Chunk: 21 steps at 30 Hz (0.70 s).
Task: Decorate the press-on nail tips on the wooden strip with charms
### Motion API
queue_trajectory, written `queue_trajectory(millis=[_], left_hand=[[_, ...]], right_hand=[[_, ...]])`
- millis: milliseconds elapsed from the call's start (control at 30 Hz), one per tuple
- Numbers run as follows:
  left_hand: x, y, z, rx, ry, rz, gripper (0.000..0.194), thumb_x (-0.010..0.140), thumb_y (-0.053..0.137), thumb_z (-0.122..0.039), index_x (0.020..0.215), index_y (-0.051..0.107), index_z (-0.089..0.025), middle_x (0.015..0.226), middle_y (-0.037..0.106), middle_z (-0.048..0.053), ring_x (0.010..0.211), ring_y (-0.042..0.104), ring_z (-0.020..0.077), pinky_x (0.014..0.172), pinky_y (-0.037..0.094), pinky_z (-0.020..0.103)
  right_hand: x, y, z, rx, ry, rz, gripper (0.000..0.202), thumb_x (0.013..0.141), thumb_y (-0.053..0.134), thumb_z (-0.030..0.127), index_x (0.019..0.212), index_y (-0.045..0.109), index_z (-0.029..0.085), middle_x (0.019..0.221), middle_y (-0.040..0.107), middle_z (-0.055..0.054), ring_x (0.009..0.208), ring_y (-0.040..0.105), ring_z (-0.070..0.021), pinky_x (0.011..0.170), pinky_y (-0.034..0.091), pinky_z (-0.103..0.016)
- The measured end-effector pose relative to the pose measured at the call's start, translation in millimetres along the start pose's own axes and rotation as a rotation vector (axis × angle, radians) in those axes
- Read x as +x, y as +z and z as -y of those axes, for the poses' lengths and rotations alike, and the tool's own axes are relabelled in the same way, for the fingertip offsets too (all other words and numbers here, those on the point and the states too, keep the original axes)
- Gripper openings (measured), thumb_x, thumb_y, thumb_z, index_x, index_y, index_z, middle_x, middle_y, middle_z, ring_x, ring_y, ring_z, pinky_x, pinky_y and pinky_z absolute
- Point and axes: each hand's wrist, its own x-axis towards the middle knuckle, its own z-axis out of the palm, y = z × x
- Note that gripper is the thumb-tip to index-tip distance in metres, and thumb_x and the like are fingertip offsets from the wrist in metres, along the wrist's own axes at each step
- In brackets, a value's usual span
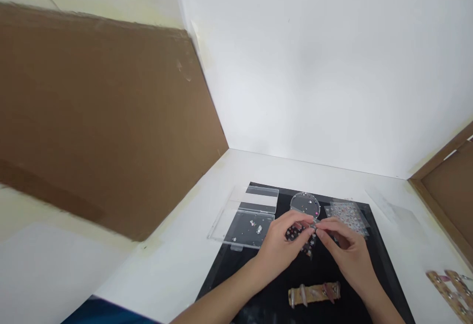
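Note:
Over the black mat (pixel 258 284), my left hand (pixel 283 240) and my right hand (pixel 343 247) meet at their fingertips. Both pinch a patterned sheet (pixel 307 247) with small decorations, which hangs below my left fingers. Whatever else lies between the fingertips is too small to make out. Just behind the hands is a round clear dish (pixel 305 203) holding small coloured pieces. Nearer the front, a tan strip (pixel 314 294) carries several pale and pink nail-shaped pieces.
An open clear case (pixel 246 228) with small silvery bits lies left of the hands. Patterned sheets (pixel 347 217) are stacked behind my right hand. Clear plastic (pixel 397 213) lies further right, near another tan strip (pixel 449 289). A brown board (pixel 111 117) stands at left, white walls behind.

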Motion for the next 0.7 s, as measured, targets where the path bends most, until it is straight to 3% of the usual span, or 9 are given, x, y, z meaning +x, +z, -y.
queue_trajectory(millis=[200,400,700], left_hand=[[-0.3,-0.7,1.0,-0.161,-0.229,0.048,0.032,0.096,0.077,-0.042,0.118,0.078,-0.020,0.103,0.084,0.009,0.093,0.080,0.0199,0.087,0.065,0.032],[1.7,-1.8,1.9,-0.242,-0.332,0.079,0.053,0.089,0.085,-0.061,0.119,0.074,-0.019,0.101,0.081,0.010,0.093,0.077,0.0209,0.081,0.061,0.031],[1.8,-0.7,-7.9,-0.232,-0.335,0.088,0.040,0.089,0.082,-0.050,0.112,0.067,-0.021,0.097,0.074,0.005,0.089,0.072,0.0177,0.080,0.059,0.030]], right_hand=[[2.8,2.7,10.1,0.017,0.082,-0.003,0.048,0.096,0.078,0.069,0.105,0.080,0.022,0.103,0.081,-0.006,0.092,0.078,-0.0192,0.083,0.068,-0.036],[4.4,4.8,16.8,0.026,0.145,-0.063,0.050,0.085,0.085,0.070,0.109,0.083,0.026,0.087,0.080,-0.006,0.078,0.079,-0.0226,0.074,0.069,-0.034],[3.8,4.5,17.8,-0.014,0.160,-0.062,0.054,0.082,0.084,0.075,0.106,0.083,0.026,0.086,0.080,-0.007,0.077,0.077,-0.0230,0.074,0.068,-0.035]])
